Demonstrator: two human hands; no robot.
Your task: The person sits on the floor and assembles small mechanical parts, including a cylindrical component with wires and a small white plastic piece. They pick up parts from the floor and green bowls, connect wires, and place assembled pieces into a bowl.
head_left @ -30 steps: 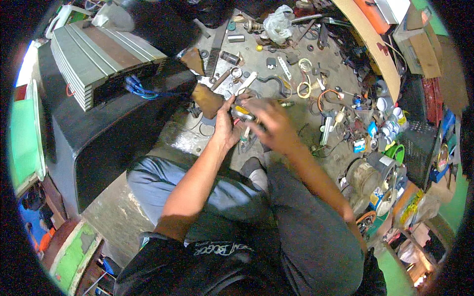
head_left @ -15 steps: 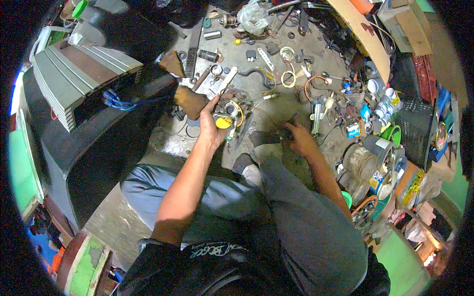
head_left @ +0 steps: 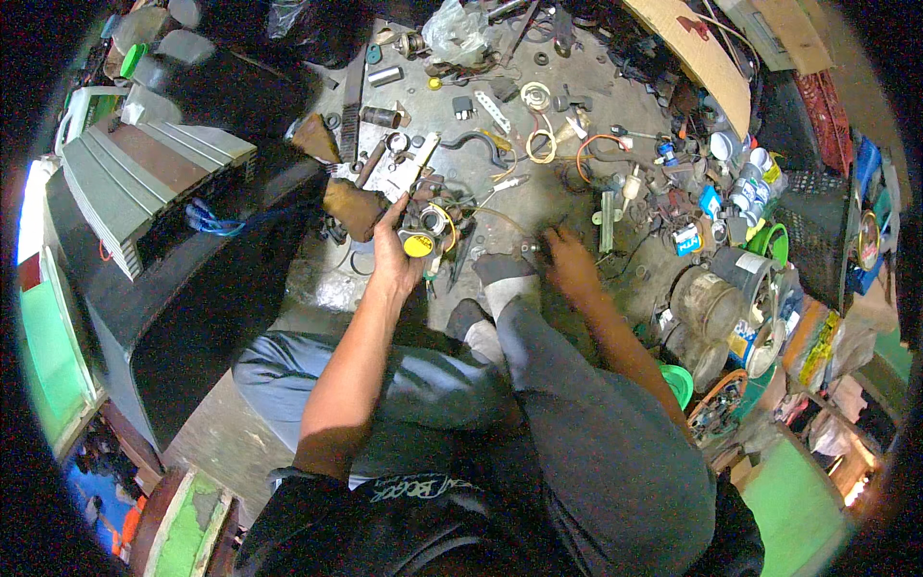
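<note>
My left hand (head_left: 392,258) is closed around a metal part with a round opening and a yellow disc (head_left: 419,246), raised over the floor. Beside that hand lies a brown, worn wedge-shaped piece (head_left: 352,208), and a pale flat strip (head_left: 420,165) points away past the fingertips. In shadow to the right, my right hand (head_left: 571,263) hangs low with its fingers curled together, close to my socked foot (head_left: 506,272). What those fingers hold is too dark to make out. A thin cable (head_left: 500,216) runs across the floor between the hands.
A finned metal housing (head_left: 168,168) rests on a black box at left. Ahead lie a curved black hose (head_left: 473,140), a cream ring (head_left: 540,146), an orange wire loop (head_left: 583,154) and a plastic bag (head_left: 454,34). Cans and large spools (head_left: 710,310) crowd the right.
The view has shifted a little, so the floor items sit further left. My right hand has drawn slightly to the left, and more of my socked foot shows. The left hand keeps its hold.
</note>
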